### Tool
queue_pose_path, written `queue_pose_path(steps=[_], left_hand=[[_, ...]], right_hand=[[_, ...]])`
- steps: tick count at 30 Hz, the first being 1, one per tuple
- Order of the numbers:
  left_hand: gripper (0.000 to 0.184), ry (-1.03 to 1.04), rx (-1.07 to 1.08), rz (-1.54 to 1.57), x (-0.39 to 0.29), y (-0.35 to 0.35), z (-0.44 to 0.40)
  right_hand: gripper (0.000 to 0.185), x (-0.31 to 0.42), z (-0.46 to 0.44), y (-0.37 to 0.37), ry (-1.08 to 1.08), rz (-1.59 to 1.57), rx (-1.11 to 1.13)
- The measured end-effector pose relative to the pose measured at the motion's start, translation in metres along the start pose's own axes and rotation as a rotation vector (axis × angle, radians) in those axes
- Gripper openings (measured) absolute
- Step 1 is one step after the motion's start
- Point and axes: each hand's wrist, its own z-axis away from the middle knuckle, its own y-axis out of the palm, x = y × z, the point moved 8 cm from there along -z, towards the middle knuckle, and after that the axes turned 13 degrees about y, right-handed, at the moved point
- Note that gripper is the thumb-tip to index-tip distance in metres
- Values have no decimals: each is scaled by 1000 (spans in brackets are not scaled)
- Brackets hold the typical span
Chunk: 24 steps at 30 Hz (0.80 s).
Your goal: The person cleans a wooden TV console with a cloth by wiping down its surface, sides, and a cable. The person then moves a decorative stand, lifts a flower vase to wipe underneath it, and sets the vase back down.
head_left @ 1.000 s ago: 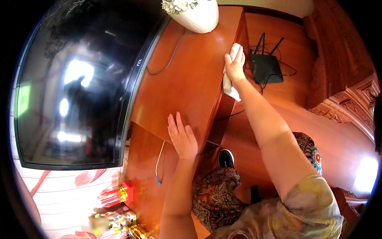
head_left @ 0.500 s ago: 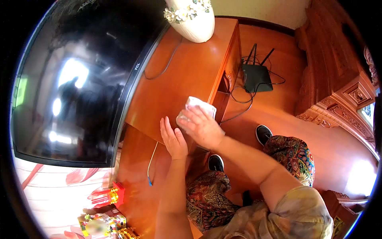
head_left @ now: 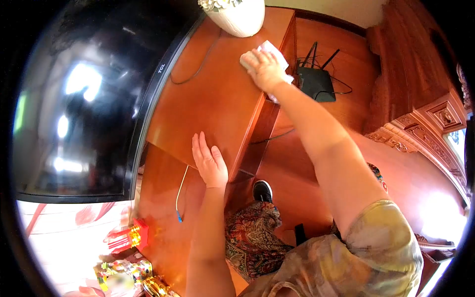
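My right hand (head_left: 265, 71) presses a folded white cloth (head_left: 275, 53) onto the glossy reddish-brown wooden cabinet top (head_left: 213, 109), near its right edge and just below the white vase (head_left: 242, 22). Part of the cloth hangs past that edge. Whether it is fabric or thick paper I cannot tell. My left hand (head_left: 210, 163) is open, fingers extended, at the near edge of the cabinet top, and holds nothing.
A large TV (head_left: 89, 133) stands along the left. A black router (head_left: 316, 83) with antennas and cables lies on the floor at right, near carved wooden furniture (head_left: 420, 109). A thin blue-tipped cable (head_left: 181, 198) hangs beside my left hand. Red and gold ornaments (head_left: 138, 235) sit lower left.
My right hand has carried the cloth away from my left hand, along the cabinet top toward the vase. The left hand stays near the edge, and the view has shifted slightly.
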Motion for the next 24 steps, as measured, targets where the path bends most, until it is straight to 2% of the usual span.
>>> queue_pose_path(steps=[2, 6, 10, 16, 18, 22, 24], left_hand=[[49, -42, 22, 3, 1, 1, -1], [50, 9, 21, 14, 1, 0, -1], [48, -13, 11, 19, 5, 0, -1], [48, -7, 29, 9, 5, 1, 0], [48, -5, 32, -2, 5, 1, 1], [46, -5, 40, -21, 4, 0, 1], [45, -5, 36, -26, 5, -1, 0]], right_hand=[[45, 22, 29, -8, -90, -49, -34], [41, 73, 119, -16, -358, -282, -339], [38, 98, 184, -36, -398, -557, -165], [36, 89, 164, -30, -505, -536, -81], [38, 87, 150, -21, -478, -503, 53], [39, 70, 118, -22, -418, -460, 45], [39, 58, 95, -16, -285, -468, 119]])
